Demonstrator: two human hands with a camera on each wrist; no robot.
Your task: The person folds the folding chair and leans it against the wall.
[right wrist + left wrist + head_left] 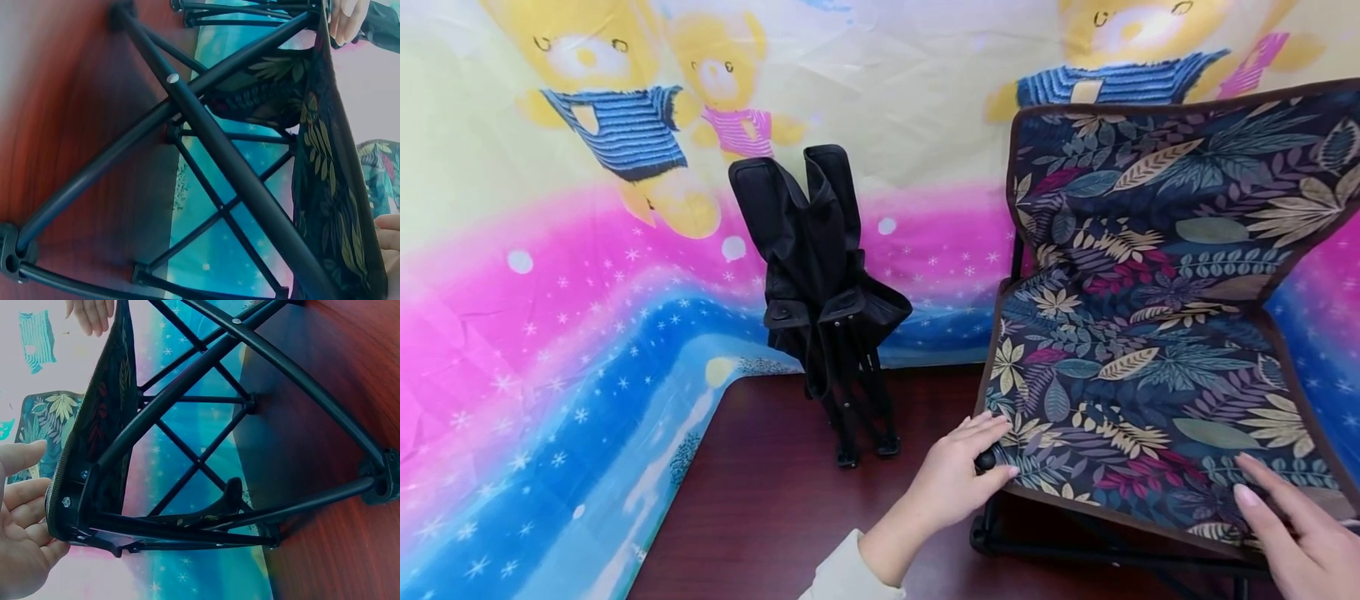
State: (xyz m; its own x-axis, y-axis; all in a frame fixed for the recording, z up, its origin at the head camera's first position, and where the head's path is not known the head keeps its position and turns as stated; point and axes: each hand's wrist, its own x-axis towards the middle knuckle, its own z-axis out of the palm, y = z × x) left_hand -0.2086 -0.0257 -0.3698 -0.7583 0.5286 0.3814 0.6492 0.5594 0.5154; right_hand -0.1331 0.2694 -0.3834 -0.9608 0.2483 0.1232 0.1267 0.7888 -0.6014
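Observation:
An unfolded folding chair (pixel 1138 392) with dark leaf-patterned fabric stands on the right, its black tube legs (pixel 181 394) crossed under the seat. At the seat's front left corner, my left hand (pixel 951 475) touches the edge, thumb and fingers extended on either side of a small black knob (pixel 985 460). My right hand (pixel 1303 533) lies over the front right part of the seat with its fingers extended; in the right wrist view its fingers (pixel 390 240) show beside the seat edge. Neither hand is curled round anything.
A folded black chair (pixel 812 242) stands upright left of the patterned chair, against a backdrop (pixel 587 333) printed with bears and snowflakes. Both stand on a dark red-brown wooden surface (pixel 752 500). The backdrop rises along the back and left sides.

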